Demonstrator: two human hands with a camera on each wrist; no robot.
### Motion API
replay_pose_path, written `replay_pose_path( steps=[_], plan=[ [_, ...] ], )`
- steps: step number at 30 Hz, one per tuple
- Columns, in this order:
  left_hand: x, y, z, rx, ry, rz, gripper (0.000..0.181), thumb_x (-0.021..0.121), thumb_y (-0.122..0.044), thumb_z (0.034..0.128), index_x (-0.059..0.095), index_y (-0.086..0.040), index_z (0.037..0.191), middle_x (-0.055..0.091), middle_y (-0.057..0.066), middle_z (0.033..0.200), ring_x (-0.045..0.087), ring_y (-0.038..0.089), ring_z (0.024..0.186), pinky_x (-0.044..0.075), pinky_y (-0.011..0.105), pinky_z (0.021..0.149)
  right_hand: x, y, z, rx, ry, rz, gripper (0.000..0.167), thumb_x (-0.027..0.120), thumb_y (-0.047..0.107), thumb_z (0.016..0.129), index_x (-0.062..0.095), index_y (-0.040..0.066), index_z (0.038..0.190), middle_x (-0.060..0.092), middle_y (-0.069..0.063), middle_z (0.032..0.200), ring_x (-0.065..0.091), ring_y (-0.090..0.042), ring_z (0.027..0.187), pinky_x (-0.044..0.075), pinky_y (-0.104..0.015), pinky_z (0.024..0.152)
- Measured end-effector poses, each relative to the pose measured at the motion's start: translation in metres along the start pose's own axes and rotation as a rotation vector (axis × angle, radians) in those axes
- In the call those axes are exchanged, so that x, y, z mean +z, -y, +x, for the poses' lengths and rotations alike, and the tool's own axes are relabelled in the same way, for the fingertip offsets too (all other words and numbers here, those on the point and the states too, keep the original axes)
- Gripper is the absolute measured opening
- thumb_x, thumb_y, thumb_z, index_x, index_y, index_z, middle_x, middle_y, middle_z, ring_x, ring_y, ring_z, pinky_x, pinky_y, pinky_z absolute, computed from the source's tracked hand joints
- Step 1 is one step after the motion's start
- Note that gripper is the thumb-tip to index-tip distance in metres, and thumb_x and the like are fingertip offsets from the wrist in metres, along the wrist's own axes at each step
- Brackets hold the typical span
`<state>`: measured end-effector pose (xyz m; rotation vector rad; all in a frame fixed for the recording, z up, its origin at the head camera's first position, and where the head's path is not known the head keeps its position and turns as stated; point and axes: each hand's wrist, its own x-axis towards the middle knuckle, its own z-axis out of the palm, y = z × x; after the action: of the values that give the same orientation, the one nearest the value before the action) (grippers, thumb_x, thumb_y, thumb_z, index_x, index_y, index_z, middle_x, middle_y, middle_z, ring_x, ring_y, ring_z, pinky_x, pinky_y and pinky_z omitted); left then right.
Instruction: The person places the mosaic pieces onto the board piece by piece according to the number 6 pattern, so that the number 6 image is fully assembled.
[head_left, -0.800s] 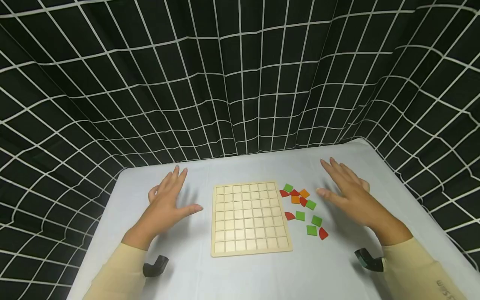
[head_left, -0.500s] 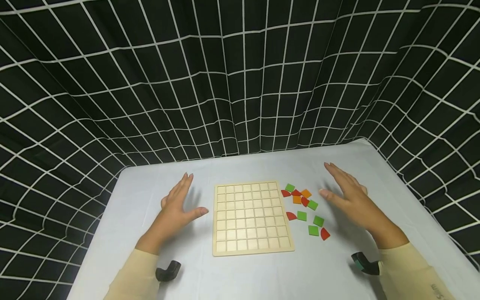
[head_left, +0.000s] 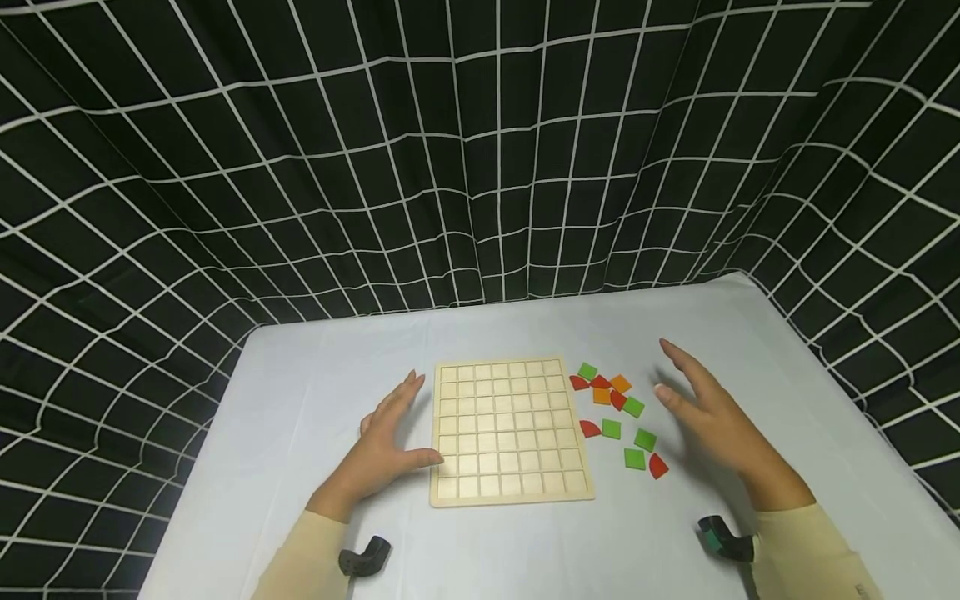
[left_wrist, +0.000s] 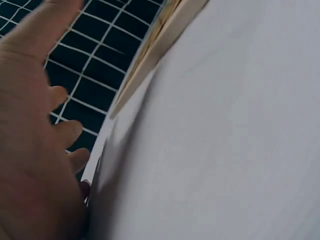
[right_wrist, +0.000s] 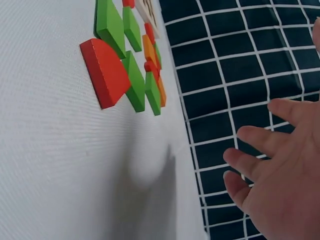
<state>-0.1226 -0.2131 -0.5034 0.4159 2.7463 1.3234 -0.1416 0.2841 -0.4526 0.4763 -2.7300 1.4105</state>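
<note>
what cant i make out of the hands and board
Left wrist view: thumb tip of left hand and pale wooden square grid board, cut by top edge.
Right wrist view: part of right hand, cut by right edge.
Head view: board rim beneath left thumb, hidden by it.

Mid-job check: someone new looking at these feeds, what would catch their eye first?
Likely first, the bright red, orange and green pieces, scattered on the white table just right of the pale wooden grid board. Next, the left hand at the board's left edge and the right hand to the right of the pieces. Behind the table hangs a black curtain with white grid lines.
</note>
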Motion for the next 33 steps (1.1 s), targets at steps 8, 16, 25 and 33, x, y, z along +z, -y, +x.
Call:
replay_pose_path(
  steps=[8,16,25,33],
  plan=[
    [0.011,-0.002,-0.004,0.135,0.104,0.226,0.118,0.090,-0.072,0.0742,0.044,-0.019,0.169,0.019,0.000,0.180,0.016,0.038,0.163,0.009,0.067,0.119,0.008,-0.005,-0.003,0.015,-0.035,-0.019,0.068,0.062,0.024,0.111,0.034,0.004,0.169,0.035,-0.027,0.169,0.035,-0.055,0.148,0.029,-0.078,0.110],
    [0.008,-0.004,-0.003,0.139,0.125,0.291,0.107,0.086,-0.072,0.0792,0.051,-0.018,0.165,0.025,-0.001,0.179,0.016,0.038,0.163,0.009,0.068,0.120,0.020,-0.003,0.000,0.058,-0.080,-0.113,0.069,0.071,0.026,0.108,0.041,0.002,0.165,0.042,-0.027,0.164,0.044,-0.053,0.142,0.040,-0.077,0.107],
    [0.012,0.002,-0.001,0.154,0.114,0.284,0.104,0.085,-0.074,0.0805,0.052,-0.021,0.165,0.026,-0.003,0.178,0.018,0.034,0.163,0.010,0.066,0.120,0.024,-0.009,-0.001,0.050,-0.096,-0.100,0.070,0.076,0.025,0.105,0.045,-0.001,0.161,0.047,-0.027,0.161,0.049,-0.051,0.139,0.044,-0.074,0.103],
    [0.012,0.005,-0.002,0.134,0.132,0.292,0.106,0.082,-0.078,0.0804,0.050,-0.024,0.166,0.023,-0.008,0.179,0.014,0.029,0.164,0.009,0.062,0.122,0.031,-0.014,0.002,0.066,-0.047,-0.115,0.060,0.080,0.018,0.102,0.055,0.000,0.154,0.057,-0.021,0.152,0.052,-0.043,0.138,0.047,-0.066,0.105]
  ],
)
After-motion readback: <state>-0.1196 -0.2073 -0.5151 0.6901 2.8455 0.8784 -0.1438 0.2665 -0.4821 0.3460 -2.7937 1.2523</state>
